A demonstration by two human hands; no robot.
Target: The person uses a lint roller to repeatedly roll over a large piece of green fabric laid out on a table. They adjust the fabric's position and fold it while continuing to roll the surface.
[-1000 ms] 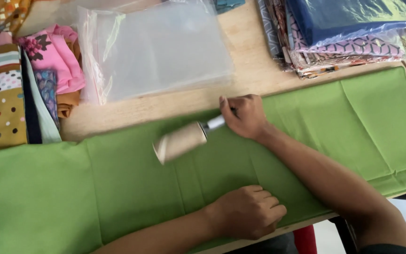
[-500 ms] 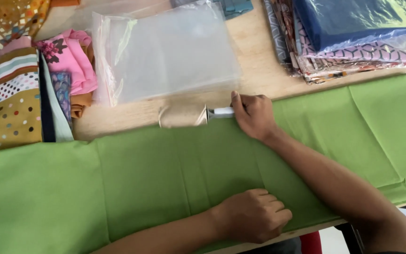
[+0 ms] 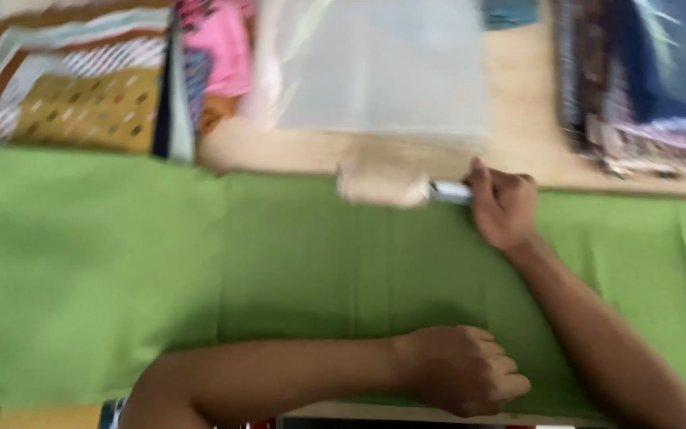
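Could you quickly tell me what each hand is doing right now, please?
Left hand: closed in a loose fist, holds nothing, presses on the green cloth.
Right hand: closed on the lint roller handle.

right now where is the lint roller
In the head view the lint roller lies at the far edge of the green cloth, just below the clear plastic bag, held by the right hand.
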